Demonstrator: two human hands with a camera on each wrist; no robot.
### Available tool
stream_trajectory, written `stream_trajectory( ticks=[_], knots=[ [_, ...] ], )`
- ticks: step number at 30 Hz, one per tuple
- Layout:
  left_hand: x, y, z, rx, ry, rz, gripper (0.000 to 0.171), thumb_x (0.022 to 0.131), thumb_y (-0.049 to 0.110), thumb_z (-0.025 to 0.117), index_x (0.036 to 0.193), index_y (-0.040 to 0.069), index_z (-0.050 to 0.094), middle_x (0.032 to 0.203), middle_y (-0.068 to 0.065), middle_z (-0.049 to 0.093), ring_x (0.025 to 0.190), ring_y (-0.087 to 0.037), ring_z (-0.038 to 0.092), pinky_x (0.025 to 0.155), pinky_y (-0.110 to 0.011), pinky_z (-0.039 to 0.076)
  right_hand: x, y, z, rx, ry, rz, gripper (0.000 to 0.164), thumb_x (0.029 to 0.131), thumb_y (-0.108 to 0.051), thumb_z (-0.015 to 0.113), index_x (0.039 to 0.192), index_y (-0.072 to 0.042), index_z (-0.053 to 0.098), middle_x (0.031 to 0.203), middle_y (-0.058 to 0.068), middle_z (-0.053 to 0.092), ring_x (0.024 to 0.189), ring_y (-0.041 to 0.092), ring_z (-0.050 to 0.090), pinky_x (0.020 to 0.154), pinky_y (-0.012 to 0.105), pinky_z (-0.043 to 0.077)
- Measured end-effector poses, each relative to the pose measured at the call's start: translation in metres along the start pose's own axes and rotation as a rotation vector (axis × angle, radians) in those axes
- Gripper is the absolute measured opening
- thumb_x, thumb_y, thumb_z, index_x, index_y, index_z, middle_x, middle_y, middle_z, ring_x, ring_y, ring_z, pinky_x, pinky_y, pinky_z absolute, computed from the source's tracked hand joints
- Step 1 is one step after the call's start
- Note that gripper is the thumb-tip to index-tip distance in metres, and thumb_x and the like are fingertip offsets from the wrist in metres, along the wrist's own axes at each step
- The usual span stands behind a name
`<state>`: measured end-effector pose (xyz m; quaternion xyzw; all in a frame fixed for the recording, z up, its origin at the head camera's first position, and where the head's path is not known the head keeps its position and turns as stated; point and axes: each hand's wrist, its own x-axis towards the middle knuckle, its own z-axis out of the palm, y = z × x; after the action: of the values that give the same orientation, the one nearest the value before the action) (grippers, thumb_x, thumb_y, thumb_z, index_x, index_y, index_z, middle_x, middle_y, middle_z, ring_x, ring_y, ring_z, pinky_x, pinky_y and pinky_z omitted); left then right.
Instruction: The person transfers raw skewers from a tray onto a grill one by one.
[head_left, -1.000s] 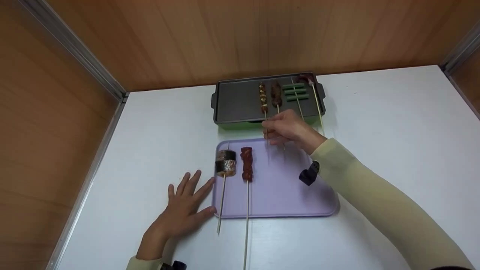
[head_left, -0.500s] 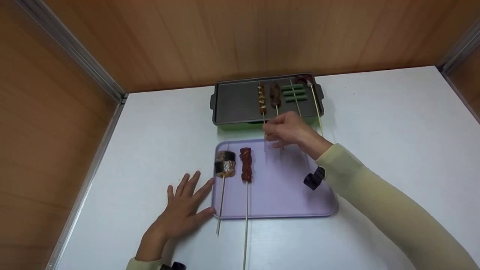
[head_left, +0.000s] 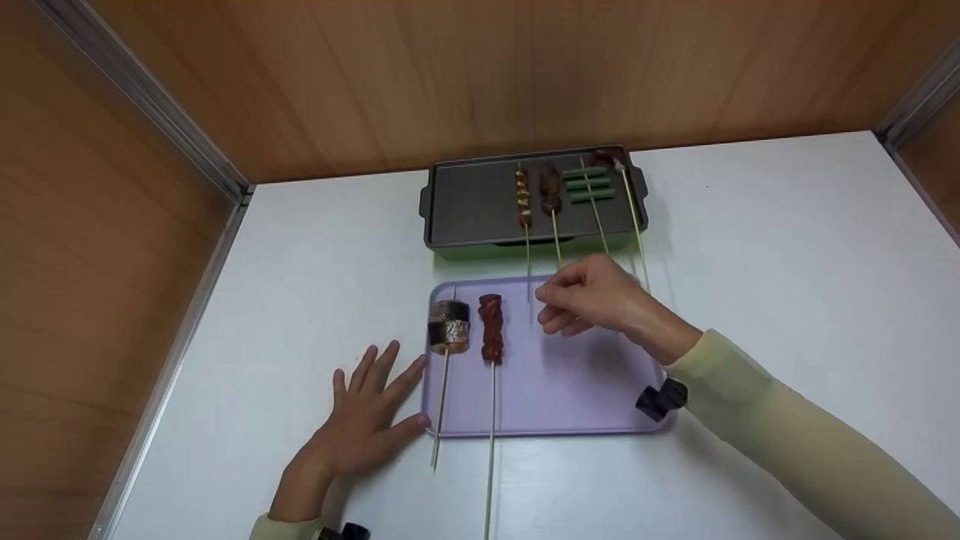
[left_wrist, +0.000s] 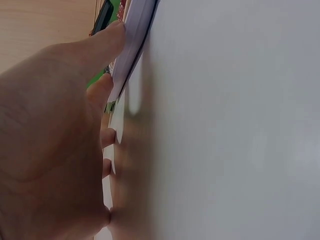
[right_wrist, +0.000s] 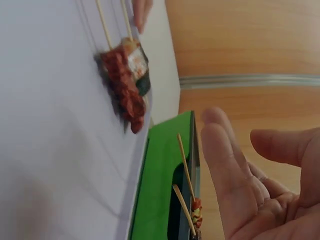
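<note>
My left hand (head_left: pixel 360 424) lies on the white table with fingers spread, thumb and index fingertip right at the left edge of the lilac tray (head_left: pixel 577 401). Above the tray hovers my right hand (head_left: pixel 589 300), loosely bent and holding nothing; a gap shows between thumb and fingers in the right wrist view. On the tray lie a seaweed-wrapped skewer (head_left: pixel 450 328) and a red meat skewer (head_left: pixel 492 330), their sticks over the front rim. The grill (head_left: pixel 472 202) bears a thin skewer of small orange-and-yellow pieces (head_left: pixel 523 196), a brown meat skewer (head_left: pixel 550 191) and a green-stick skewer (head_left: pixel 589 185).
At the grill's right end lies a skewer with a dark red curled piece (head_left: pixel 606 159). Several sticks jut over the grill's front toward the tray. A wooden back wall (head_left: pixel 480 75) rises behind the grill, with a metal-framed panel (head_left: pixel 150 97) on the left.
My right hand has let go of the thin skewer's stick, which stays on the grill, and has drawn back toward me over the tray. The left hand has stayed in place.
</note>
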<state>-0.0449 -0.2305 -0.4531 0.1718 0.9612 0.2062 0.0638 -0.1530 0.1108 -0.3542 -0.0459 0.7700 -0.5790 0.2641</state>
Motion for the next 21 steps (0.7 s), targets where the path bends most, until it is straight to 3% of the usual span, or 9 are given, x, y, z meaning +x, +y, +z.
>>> stream_trajectory(
  ticks=[6, 12, 16, 21],
  knots=[
    [-0.001, 0.0, -0.001, 0.002, -0.002, 0.002, 0.069, 0.094, 0.055, 0.055, 0.154, 0.031, 0.032, 0.163, -0.012, 0.014, 0.147, -0.042, 0.003, 0.103, -0.076, -0.004, -0.016, 0.016, 0.02, -0.078, -0.164, -0.004, 0.025, 0.094, -0.017, 0.068, 0.102, 0.006, 0.072, 0.082, 0.015, 0.073, 0.073, 0.023, 0.073, 0.065, 0.035, 0.059],
    [-0.001, -0.001, 0.0, 0.002, 0.0, -0.002, 0.069, 0.093, 0.056, 0.055, 0.154, 0.032, 0.032, 0.163, -0.011, 0.014, 0.148, -0.041, 0.003, 0.103, -0.076, -0.004, -0.022, 0.038, 0.038, -0.136, -0.223, -0.045, 0.024, 0.092, -0.017, 0.069, 0.097, 0.007, 0.073, 0.08, 0.013, 0.073, 0.072, 0.023, 0.073, 0.065, 0.035, 0.058],
    [-0.001, -0.001, 0.001, 0.004, 0.0, 0.0, 0.069, 0.093, 0.057, 0.055, 0.154, 0.033, 0.032, 0.163, -0.011, 0.014, 0.148, -0.042, 0.003, 0.103, -0.076, -0.003, -0.02, 0.053, 0.044, -0.073, -0.249, -0.017, 0.026, 0.092, -0.015, 0.068, 0.101, 0.009, 0.071, 0.085, 0.016, 0.073, 0.076, 0.025, 0.073, 0.067, 0.035, 0.058],
    [-0.001, -0.002, 0.001, 0.001, 0.006, 0.003, 0.069, 0.093, 0.056, 0.055, 0.154, 0.033, 0.032, 0.163, -0.011, 0.014, 0.147, -0.042, 0.002, 0.103, -0.076, -0.003, -0.015, 0.068, 0.047, 0.075, -0.259, 0.081, 0.031, 0.093, -0.014, 0.068, 0.112, 0.01, 0.068, 0.095, 0.02, 0.073, 0.083, 0.024, 0.073, 0.071, 0.034, 0.058]
  ],
)
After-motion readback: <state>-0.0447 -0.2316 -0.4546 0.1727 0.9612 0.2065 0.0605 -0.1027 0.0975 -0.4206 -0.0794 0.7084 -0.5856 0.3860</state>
